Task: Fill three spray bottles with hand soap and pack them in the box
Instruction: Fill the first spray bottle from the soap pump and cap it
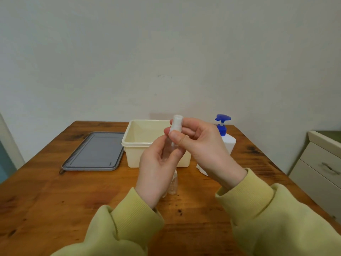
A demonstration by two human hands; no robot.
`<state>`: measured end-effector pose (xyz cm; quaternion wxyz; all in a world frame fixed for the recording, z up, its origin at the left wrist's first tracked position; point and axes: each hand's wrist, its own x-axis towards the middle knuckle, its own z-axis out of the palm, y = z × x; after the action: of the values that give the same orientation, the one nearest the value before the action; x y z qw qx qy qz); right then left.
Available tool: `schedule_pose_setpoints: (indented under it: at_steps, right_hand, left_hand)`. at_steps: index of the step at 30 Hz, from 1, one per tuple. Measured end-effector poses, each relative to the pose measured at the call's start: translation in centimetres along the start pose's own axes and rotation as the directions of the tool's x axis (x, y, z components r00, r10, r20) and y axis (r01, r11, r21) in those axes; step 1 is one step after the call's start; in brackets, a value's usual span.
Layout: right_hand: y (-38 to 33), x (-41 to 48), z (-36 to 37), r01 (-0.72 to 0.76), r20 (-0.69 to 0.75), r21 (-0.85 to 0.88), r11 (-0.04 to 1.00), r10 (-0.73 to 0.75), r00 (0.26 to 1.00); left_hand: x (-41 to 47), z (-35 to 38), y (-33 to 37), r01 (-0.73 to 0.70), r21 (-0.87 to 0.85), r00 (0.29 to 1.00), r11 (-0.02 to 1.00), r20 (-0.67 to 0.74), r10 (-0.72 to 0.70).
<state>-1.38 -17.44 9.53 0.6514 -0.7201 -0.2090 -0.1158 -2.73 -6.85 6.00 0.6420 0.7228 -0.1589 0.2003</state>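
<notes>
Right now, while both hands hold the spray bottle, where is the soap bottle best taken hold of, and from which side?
Grip the soap bottle by its white body, just under the shoulder, coming from the right. The box stands to its left and the right hand, holding the spray bottle, covers its front; the blue pump sits on a thin stem, a poor handle.

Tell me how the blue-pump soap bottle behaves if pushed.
The soap bottle stands upright with a broad white body, so it probably slides rather than tips when pushed low. A push at its tall blue pump could topple it. Opaque, so weight is unclear.
</notes>
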Motion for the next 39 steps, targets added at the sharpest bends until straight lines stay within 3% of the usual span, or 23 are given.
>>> schedule_pose_setpoints:
  at_steps: [7,15,20,26,31,39]
  right_hand:
    - [0.6,0.0,1.4,-0.005,-0.125,-0.031,1.0,0.001,0.992]
    - [1.0,-0.1,1.0,-0.113,-0.037,-0.006,0.994,0.112,0.993]
    - [1.9,-0.4,-0.5,-0.229,-0.013,-0.115,0.967,0.229,0.973]
    - [3.1,-0.8,-1.5,-0.305,-0.022,-0.155,0.94,0.306,0.952]
    - [3.5,-1.0,-1.9,-0.319,-0.025,-0.162,0.934,0.319,0.947]
    - [3.5,-1.3,-2.1,-0.334,-0.032,-0.161,0.929,0.333,0.942]
  left_hand:
    - [0.4,-0.4,-0.7,-0.006,0.108,1.0,0.994,-0.023,0.009]
    - [0.5,-2.9,-1.0,0.129,0.094,0.99,0.987,0.052,-0.134]
    - [0.9,-6.3,-3.3,0.374,0.165,0.913,0.913,0.106,-0.394]
    - [1.5,-8.7,-6.3,0.523,0.308,0.819,0.795,0.078,-0.569]
    - [1.5,-8.8,-7.7,0.592,0.347,0.764,0.728,0.049,-0.644]
    - [2.0,-8.3,-8.4,0.608,0.374,0.745,0.7,0.035,-0.666]
